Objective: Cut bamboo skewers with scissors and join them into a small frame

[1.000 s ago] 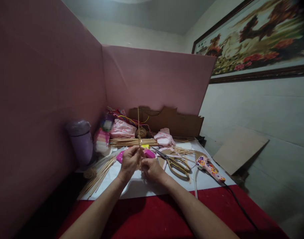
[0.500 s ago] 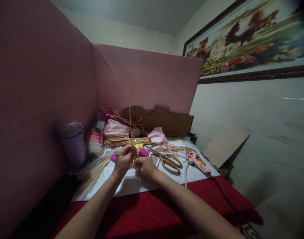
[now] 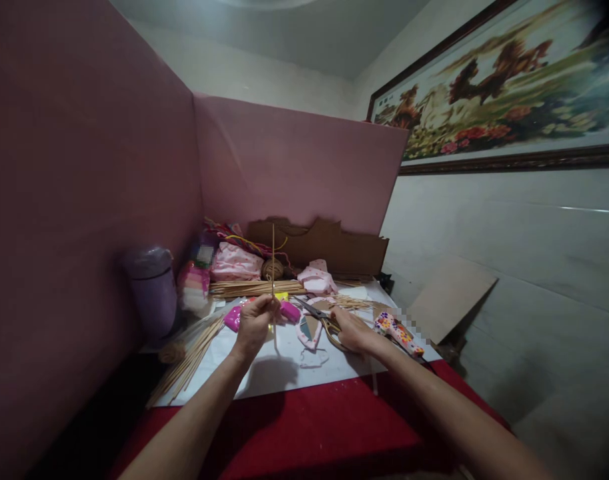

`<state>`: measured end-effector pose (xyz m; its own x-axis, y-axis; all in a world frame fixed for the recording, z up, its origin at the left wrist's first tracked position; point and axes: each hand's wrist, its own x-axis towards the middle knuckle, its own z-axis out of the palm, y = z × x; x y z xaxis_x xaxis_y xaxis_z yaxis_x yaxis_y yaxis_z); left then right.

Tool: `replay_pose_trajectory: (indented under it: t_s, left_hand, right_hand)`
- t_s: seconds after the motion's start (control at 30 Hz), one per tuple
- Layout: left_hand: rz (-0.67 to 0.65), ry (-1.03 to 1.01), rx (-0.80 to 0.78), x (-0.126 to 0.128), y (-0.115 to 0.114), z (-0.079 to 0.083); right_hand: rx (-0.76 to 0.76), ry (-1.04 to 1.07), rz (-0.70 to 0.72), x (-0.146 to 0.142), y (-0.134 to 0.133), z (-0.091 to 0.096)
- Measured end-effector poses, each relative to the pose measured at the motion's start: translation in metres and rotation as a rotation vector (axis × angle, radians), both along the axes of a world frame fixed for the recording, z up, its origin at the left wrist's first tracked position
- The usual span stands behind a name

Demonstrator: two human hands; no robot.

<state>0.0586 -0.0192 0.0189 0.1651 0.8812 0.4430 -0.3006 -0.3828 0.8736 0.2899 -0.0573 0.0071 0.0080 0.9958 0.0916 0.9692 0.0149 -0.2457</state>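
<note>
My left hand [image 3: 254, 324] is closed around a thin bamboo stick [image 3: 273, 267] and holds it upright above the white sheet [image 3: 284, 373]. My right hand [image 3: 352, 331] lies over the handles of the gold-handled scissors [image 3: 319, 313], fingers curled on them. Between the hands lies a small pink-and-white heart-shaped piece [image 3: 308, 335]. A pink object [image 3: 289, 311] sits just behind my left hand.
Loose bamboo sticks [image 3: 189, 360] lie at the left and a bundle [image 3: 254, 288] at the back. A flower-patterned glue gun [image 3: 399, 331] with a black cord sits right. A purple lidded cup [image 3: 152, 287], pink fabric, twine, brown cardboard and pink partition walls surround the table.
My right hand left the stick and moved right onto the scissors. My left hand still holds the stick upright. The heart-shaped piece now shows between the hands.
</note>
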Motion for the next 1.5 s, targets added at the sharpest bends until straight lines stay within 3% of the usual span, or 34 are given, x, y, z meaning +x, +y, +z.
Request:
replay_pose_trajectory:
  t_s: [0.17, 0.3, 0.4, 0.5, 0.63, 0.73, 0.93, 1.5]
  left_hand:
    - [0.014, -0.010, -0.014, -0.002, -0.003, 0.001]
    - [-0.051, -0.007, -0.092, -0.003, -0.009, 0.004]
    - [-0.150, -0.019, -0.186, -0.002, -0.013, 0.006]
    - [-0.227, -0.035, -0.272, 0.000, -0.015, 0.006]
    - [-0.326, -0.032, -0.350, 0.001, -0.017, 0.006]
    - [-0.330, -0.008, -0.357, 0.000, -0.018, 0.007]
    - [-0.270, 0.065, -0.360, 0.001, -0.017, 0.006]
    - [-0.240, 0.080, -0.398, 0.003, -0.015, 0.001]
  right_hand:
    - [0.108, 0.087, -0.007, 0.010, 0.004, 0.002]
    - [0.219, 0.374, 0.102, 0.022, -0.007, 0.016]
    - [0.094, 0.587, 0.117, 0.017, -0.025, 0.028]
    - [-0.031, 0.667, 0.128, -0.001, -0.045, 0.041]
    - [-0.130, 0.700, 0.177, -0.024, -0.060, 0.051]
    - [-0.142, 0.737, 0.227, -0.033, -0.058, 0.047]
    - [-0.098, 0.758, 0.240, -0.035, -0.046, 0.032]
    - [-0.050, 0.701, 0.248, -0.040, -0.041, 0.034]
